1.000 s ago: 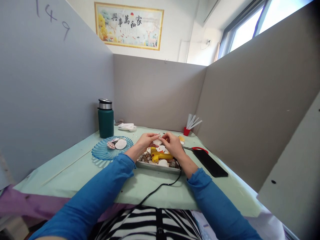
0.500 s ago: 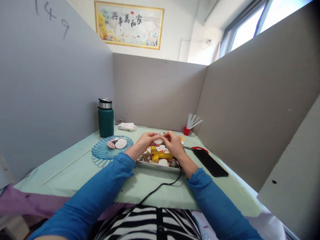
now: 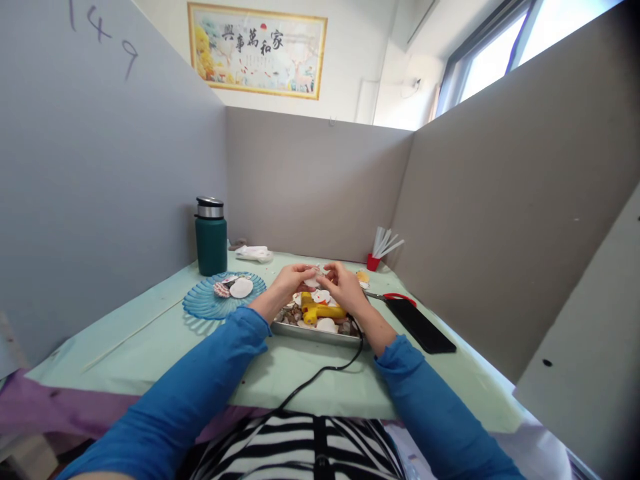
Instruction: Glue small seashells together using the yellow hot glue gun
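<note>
Grey partitions (image 3: 320, 187) wall off three sides of a table with a pale green cover (image 3: 190, 360), and the window (image 3: 493, 67) beyond is cut off by the frame's top edge. Over the far part of a metal tray (image 3: 315, 334), the left hand (image 3: 293, 281) pinches a white shell (image 3: 313, 281) between thumb and fingers, which cover part of its rim. The right hand (image 3: 346, 288) curls just beside it, thumb and fingertips bent toward the shell; whether they grip it, I cannot tell. Both hands and wrists hide the tray's sides. Inside, a yellow glue gun (image 3: 320, 311) lies over shells and brownish pieces too small to identify; its black cord (image 3: 325, 369) passes out of sight near the right wrist. Scissors (image 3: 400, 297) lie partly hidden, just beside a black phone (image 3: 423, 327).
</note>
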A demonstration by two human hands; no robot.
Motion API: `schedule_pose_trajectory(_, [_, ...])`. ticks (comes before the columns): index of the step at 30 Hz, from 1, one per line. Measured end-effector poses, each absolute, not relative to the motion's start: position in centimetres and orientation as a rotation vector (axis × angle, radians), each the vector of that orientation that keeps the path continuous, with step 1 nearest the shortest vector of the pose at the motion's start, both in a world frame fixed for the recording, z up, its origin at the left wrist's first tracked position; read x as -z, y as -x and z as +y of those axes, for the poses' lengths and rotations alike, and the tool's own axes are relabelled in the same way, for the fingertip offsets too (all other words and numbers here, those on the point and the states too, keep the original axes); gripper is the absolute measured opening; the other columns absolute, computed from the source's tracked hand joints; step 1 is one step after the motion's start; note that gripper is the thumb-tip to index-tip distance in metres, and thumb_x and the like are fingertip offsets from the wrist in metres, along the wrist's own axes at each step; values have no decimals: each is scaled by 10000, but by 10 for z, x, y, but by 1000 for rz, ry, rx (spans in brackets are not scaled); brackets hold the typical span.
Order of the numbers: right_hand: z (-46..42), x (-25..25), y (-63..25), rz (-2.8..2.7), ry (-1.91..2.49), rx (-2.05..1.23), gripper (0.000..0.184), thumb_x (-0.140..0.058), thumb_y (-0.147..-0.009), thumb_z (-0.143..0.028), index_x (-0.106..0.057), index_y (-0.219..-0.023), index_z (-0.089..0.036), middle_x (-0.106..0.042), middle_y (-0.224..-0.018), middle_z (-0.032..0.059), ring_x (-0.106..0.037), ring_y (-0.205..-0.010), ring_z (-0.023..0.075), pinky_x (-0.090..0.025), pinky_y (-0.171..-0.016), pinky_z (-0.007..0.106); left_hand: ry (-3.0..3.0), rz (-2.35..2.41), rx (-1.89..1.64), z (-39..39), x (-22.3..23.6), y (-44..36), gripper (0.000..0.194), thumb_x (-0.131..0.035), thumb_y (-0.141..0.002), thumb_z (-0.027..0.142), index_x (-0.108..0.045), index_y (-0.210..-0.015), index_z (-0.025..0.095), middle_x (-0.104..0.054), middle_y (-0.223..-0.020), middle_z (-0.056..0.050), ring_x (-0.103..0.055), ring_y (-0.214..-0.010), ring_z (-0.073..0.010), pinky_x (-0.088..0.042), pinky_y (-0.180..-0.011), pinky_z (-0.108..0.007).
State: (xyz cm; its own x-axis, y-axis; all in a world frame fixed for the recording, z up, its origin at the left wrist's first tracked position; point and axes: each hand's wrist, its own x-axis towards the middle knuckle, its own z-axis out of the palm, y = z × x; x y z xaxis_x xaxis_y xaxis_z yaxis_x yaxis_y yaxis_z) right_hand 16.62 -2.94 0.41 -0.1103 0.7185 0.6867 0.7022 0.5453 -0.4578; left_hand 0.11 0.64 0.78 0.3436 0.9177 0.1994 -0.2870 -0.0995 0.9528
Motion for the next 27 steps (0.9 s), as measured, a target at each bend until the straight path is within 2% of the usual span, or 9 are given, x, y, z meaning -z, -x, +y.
schedule_pose_trajectory(1, [-29, -5, -169, -1874, 1195, -17, 321, -599, -806, -416, -561, -1017, -178, -654, -734, 7, -576, -637, 133, -391, -605, 236, -1241, 690, -1167, 8, -8, -1, 232, -750, -673, 215, -669, -859, 101, -663, -819, -78, -634, -683, -151, -554, -587, -278])
schedule_pose_trajectory(5, [-30, -9, -185, -2189, 1348, -53, 314, -671, -713, -491, -630, -773, -186, -655, -714, 22, -559, -624, 140, -351, -541, 225, -1135, 781, -1231, 13, -7, 0, 169, -700, -719, 165, -621, -853, 99, -656, -771, -78, -642, -651, -160, -552, -533, -272])
schedule_pose_trajectory(7, [-32, -10, -188, -2291, 1392, -129, 311, -704, -670, -487, -648, -732, -187, -656, -693, 25, -553, -604, 141, -332, -507, 221, -1126, 778, -1252, 15, -6, 0, 136, -676, -729, 128, -606, -839, 90, -650, -764, -77, -642, -645, -157, -554, -525, -267])
schedule_pose_trajectory(15, [-39, -8, -182, -2390, 1364, -389, 327, -704, -667, -394, -643, -923, -200, -668, -755, 9, -558, -575, 126, -357, -479, 207, -1109, 823, -1347, 18, -6, 3, 187, -688, -724, 152, -564, -848, 87, -641, -762, -80, -633, -597, -140, -545, -501, -246])
schedule_pose_trajectory(17, [-36, -8, -184, -2312, 1320, -467, 242, -637, -740, -372, -627, -905, -196, -653, -697, -4, -538, -523, 109, -358, -466, 203, -1097, 843, -1397, 19, -7, 4, 207, -688, -728, 172, -556, -868, 95, -643, -784, -78, -628, -588, -133, -533, -486, -235])
schedule_pose_trajectory(18, [-33, -8, -186, -2250, 1308, -457, 204, -605, -769, -379, -618, -836, -188, -632, -653, -6, -528, -510, 106, -355, -460, 202, -1086, 851, -1423, 19, -8, 5, 217, -685, -731, 178, -553, -884, 102, -643, -796, -72, -627, -588, -130, -529, -484, -232])
schedule_pose_trajectory(21, [-27, -10, -191, -1950, 1307, -569, 277, -508, -840, -440, -559, -760, -180, -550, -539, -17, -486, -451, 103, -346, -425, 208, -1054, 880, -1478, 18, -9, 7, 211, -660, -752, 177, -549, -923, 120, -635, -813, -56, -623, -590, -120, -519, -482, -222])
schedule_pose_trajectory(24, [-29, -16, -193, -1631, 1303, -804, 370, -485, -834, -544, -525, -781, -179, -457, -503, -40, -432, -415, 95, -370, -415, 225, -1060, 893, -1474, 17, -9, 7, 193, -632, -773, 173, -551, -943, 131, -631, -815, -50, -620, -585, -119, -517, -481, -225])
schedule_pose_trajectory(27, [-36, -22, -189, -1534, 1027, -1034, 382, -599, -760, -545, -524, -865, -185, -438, -590, -55, -400, -461, 72, -397, -457, 220, -1106, 885, -1389, 17, -7, 6, 225, -671, -746, 194, -562, -934, 132, -639, -807, -56, -624, -592, -134, -526, -491, -246])
